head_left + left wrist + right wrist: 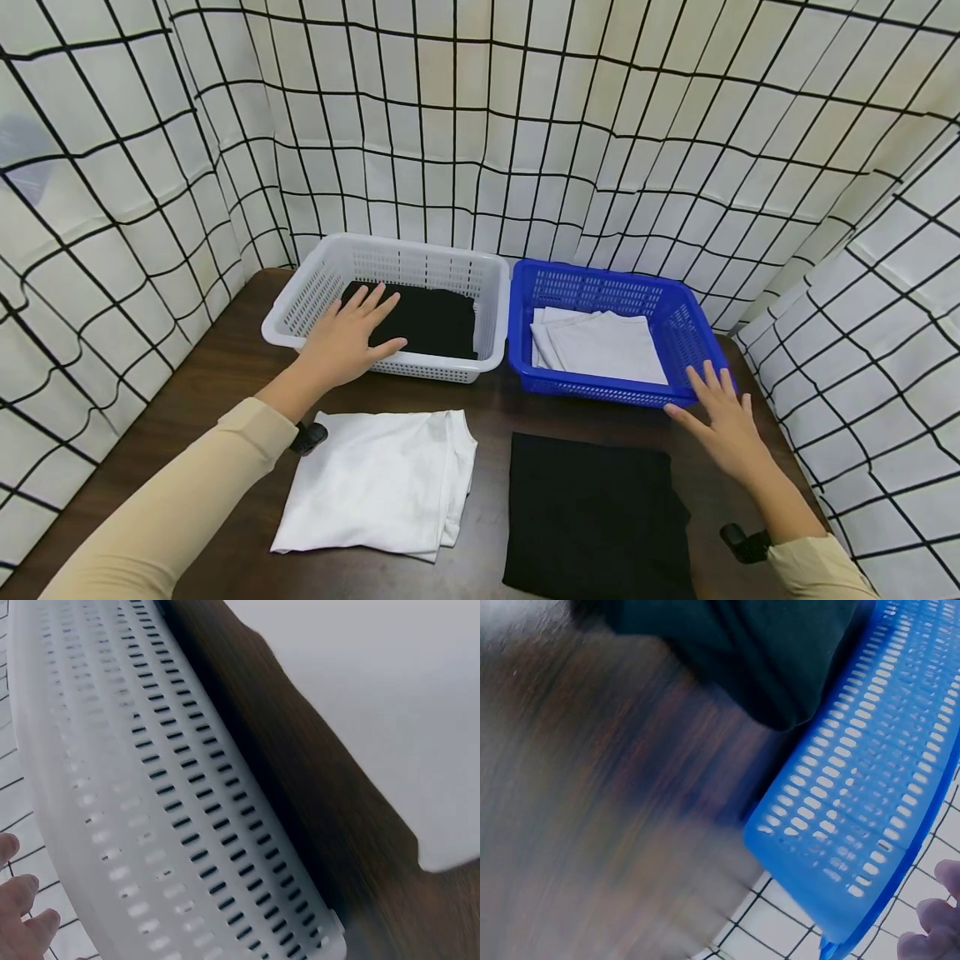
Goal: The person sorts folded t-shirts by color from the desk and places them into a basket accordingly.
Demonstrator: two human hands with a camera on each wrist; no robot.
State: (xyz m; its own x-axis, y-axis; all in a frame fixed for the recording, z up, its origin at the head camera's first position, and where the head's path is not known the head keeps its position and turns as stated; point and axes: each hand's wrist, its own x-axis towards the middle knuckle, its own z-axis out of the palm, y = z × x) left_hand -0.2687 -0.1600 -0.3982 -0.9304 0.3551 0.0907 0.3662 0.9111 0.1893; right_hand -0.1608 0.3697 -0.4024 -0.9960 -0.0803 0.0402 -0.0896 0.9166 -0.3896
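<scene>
My left hand point(347, 335), fingers spread, is over the front left of the white basket point(420, 367), in which a folded black cloth point(438, 321) lies. My right hand point(726, 427) has its fingers spread too, at the front right corner of the blue basket point(600, 392); whether it touches the rim I cannot tell. Inside the blue basket sits folded white cloth point(611, 346). On the table before the white basket lies a folded white garment point(367, 483). A folded black garment point(592, 517) lies before the blue one. Neither hand holds anything.
Both baskets stand side by side at the back of the dark wooden table point(217, 358). White sheets with a black grid point(525, 125) enclose the table at the back and both sides. Each wrist carries a small black camera point(742, 543).
</scene>
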